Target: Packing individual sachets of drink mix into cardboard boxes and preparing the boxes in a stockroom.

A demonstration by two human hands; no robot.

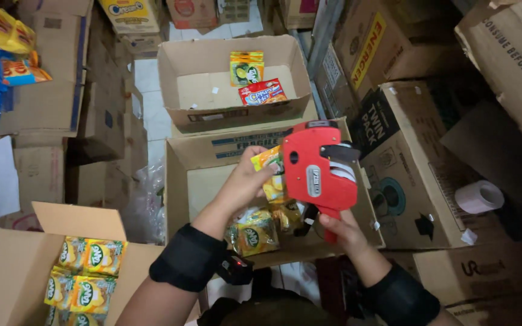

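My left hand (246,181) holds a small yellow sachet (271,172) up over an open cardboard box (179,181). My right hand (339,228) grips the handle of a red price-label gun (318,169), whose head is pressed against the sachet. Below them, several yellow-and-green sachets (255,232) lie in the bottom of that box. Both wrists wear black bands.
A farther open box (170,66) holds a yellow-green packet and a red packet. At the lower left another box (7,271) is packed with yellow sachets. A pink label roll (480,196) lies on the cartons at right. Stacked cartons surround everything.
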